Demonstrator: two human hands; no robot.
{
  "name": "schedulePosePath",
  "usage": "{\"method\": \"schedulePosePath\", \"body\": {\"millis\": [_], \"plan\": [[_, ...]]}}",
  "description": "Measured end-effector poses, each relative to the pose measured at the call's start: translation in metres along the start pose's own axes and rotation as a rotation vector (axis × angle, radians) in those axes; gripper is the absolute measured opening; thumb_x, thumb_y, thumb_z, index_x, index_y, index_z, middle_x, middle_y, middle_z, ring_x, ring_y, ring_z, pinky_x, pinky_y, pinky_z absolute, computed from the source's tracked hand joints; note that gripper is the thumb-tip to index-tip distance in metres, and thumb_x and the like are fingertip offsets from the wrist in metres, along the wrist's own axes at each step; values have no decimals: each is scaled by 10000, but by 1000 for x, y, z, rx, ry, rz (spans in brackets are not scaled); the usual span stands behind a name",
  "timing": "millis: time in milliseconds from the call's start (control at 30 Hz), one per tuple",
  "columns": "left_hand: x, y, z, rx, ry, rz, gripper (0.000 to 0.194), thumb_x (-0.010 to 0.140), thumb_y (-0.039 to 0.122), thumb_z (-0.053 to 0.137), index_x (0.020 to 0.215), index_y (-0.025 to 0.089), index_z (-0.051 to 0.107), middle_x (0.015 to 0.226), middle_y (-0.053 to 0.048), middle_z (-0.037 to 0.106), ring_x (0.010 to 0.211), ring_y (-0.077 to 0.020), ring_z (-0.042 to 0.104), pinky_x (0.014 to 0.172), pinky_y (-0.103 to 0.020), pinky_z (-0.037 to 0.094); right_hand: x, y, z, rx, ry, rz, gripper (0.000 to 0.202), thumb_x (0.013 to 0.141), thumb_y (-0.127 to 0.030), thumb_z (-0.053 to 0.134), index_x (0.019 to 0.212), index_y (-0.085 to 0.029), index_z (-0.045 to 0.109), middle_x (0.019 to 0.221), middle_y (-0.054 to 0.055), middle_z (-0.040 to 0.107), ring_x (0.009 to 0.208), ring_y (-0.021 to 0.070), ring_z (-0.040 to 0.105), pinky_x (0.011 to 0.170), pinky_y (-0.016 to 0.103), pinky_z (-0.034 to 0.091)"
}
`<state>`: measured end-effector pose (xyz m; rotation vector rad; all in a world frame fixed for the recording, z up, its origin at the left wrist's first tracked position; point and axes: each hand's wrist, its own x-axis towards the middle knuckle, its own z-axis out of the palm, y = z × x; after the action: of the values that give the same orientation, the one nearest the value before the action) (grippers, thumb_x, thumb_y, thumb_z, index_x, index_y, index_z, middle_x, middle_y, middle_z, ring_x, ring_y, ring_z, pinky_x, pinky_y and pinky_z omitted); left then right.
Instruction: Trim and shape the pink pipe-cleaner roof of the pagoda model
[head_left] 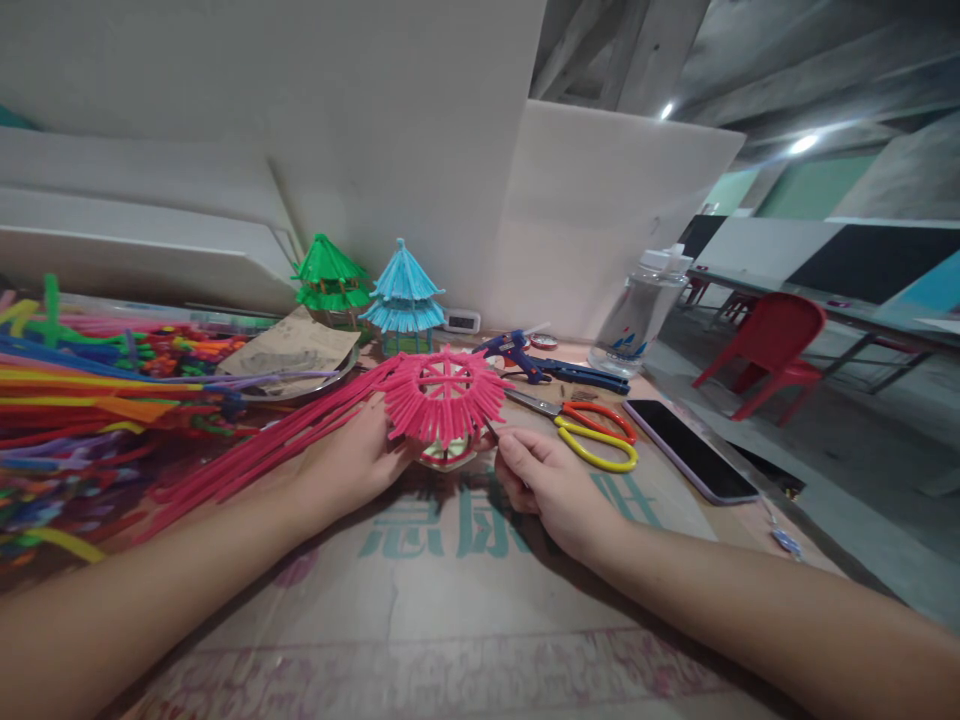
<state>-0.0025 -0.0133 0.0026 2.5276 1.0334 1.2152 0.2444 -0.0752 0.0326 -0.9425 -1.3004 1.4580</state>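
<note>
A pink pipe-cleaner pavilion roof (pixel 448 426), a fringed ring with spokes across its open middle, is held above the cardboard. My left hand (pixel 364 450) is closed on its left side, fingertips partly hidden beneath it. Beside its right edge, my right hand (pixel 544 480) pinches a thin dark pointed tool (pixel 491 431); most of it is hidden by the fingers, so its kind is unclear. Under the fringe shows a pale base (pixel 448 458). Long pink pipe cleaners (pixel 277 430) lie behind my left hand and forearm.
Green (pixel 330 270) and blue (pixel 405 290) pavilions stand behind. Colourful pipe cleaners (pixel 82 400) pile up at left. Rightward are a glue gun (pixel 514 350), dark-handled pliers (pixel 581 374), scissors (pixel 596 435), a phone (pixel 690 450) and a water bottle (pixel 641 315). A red chair (pixel 772 345) stands beyond.
</note>
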Motion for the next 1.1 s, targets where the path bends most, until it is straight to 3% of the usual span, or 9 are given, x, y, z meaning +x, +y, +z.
{"method": "schedulePosePath", "body": {"millis": [467,800,967,1100], "plan": [[-1,1,0,-19,-18,-12,391,1018,403,594,1374,242,611,1391,-130,671,1333,-348,600,1168,-545,453,1,1,-1,-2,2,-8,566,778,-694,807,897,-154,687,533,-99,408,434,53,253,410,221,123],[-3,-2,1,17,-23,-58,400,1022,458,567,1338,222,633,1293,-150,689,1224,-360,643,1064,-547,514,0,-2,2,11,-1,3,559,756,-694,824,867,-173,651,548,-99,406,444,53,252,412,213,138],[-3,-3,0,33,-36,-49,421,1024,461,566,1361,215,622,1300,-154,692,1232,-350,640,1112,-540,496,-1,-2,1,-16,8,1,566,762,-705,810,863,-168,662,537,-99,399,451,58,252,413,210,136],[-4,-4,0,56,-37,-65,365,1025,487,556,1250,219,660,1168,-138,707,1120,-337,663,1055,-530,527,-2,-3,0,14,-1,10,559,751,-695,826,832,-179,626,560,-96,404,452,51,250,419,213,131]]}}
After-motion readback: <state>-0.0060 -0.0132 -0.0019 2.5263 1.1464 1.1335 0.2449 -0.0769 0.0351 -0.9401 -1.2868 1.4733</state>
